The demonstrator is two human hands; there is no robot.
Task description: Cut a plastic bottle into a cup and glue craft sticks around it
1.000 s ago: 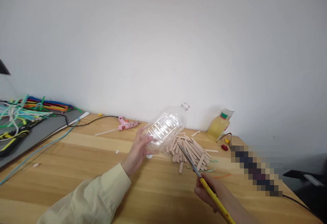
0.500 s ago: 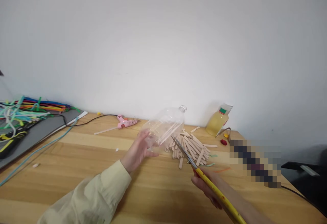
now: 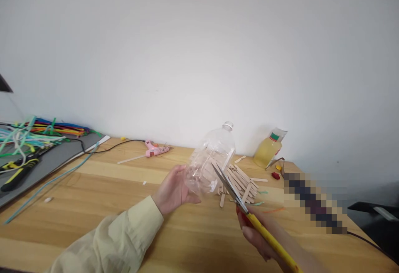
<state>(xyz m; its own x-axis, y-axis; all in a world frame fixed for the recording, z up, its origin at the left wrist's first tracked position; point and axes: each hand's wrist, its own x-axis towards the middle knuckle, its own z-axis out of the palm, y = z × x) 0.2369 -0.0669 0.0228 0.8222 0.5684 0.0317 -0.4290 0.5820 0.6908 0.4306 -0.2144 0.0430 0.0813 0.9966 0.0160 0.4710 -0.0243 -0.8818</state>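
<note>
My left hand (image 3: 176,190) grips a clear plastic bottle (image 3: 212,152) by its lower end. The bottle tilts, with its neck pointing up and to the right. In my right hand (image 3: 258,233) is a pair of scissors (image 3: 230,190) with yellow and red handles. Their blades are slightly parted, and the tips lie in front of the bottle's right side; whether they touch it I cannot tell. A heap of wooden craft sticks (image 3: 240,183) lies on the table behind the blades, partly seen through the plastic.
A pink glue gun (image 3: 156,150) lies at the back, its black cord running left. Colourful pipe cleaners (image 3: 59,129) and black-yellow pliers (image 3: 21,173) rest on a grey mat (image 3: 73,150). A bottle of yellow liquid (image 3: 266,150) leans near the wall, beside a blurred dark object (image 3: 314,204).
The bottle has turned more upright and moved a little to the right in my left hand. My right hand and the scissors have shifted slightly right and down.
</note>
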